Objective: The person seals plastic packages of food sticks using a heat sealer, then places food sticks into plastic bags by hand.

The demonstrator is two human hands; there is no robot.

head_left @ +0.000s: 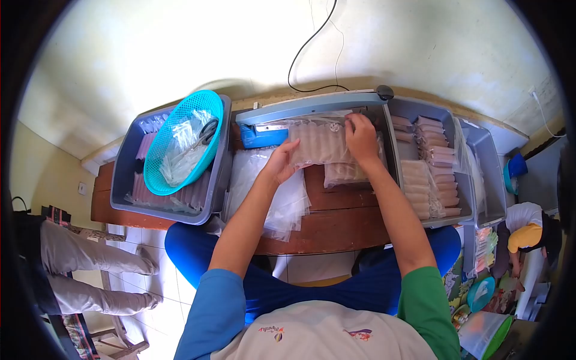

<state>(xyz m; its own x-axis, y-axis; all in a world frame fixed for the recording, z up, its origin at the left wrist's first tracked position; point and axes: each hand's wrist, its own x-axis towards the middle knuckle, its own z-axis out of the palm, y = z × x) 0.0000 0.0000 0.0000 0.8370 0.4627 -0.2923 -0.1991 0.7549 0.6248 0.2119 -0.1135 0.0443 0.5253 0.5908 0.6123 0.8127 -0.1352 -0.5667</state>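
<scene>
A clear plastic pack of pale pinkish-brown sticks (318, 144) lies between my hands, the sticks side by side. My left hand (283, 161) grips its left edge, thumb on top. My right hand (362, 138) pinches the pack's upper right corner, close to a small round printed mark. Just behind the pack runs the long grey arm of what looks like a bag sealer (318, 107), with a black knob at its right end. Another filled pack (345, 174) lies partly hidden under the held one. A blue object (263, 138) sits left of the pack.
Flat clear bags (264, 195) lie on the brown table (336, 231). At left, a grey tub (207, 207) holds a turquoise basket (157, 180) with plastic bags and scissors (208, 131). Filled packs (435, 144) fill a right-hand tub. People are at both sides.
</scene>
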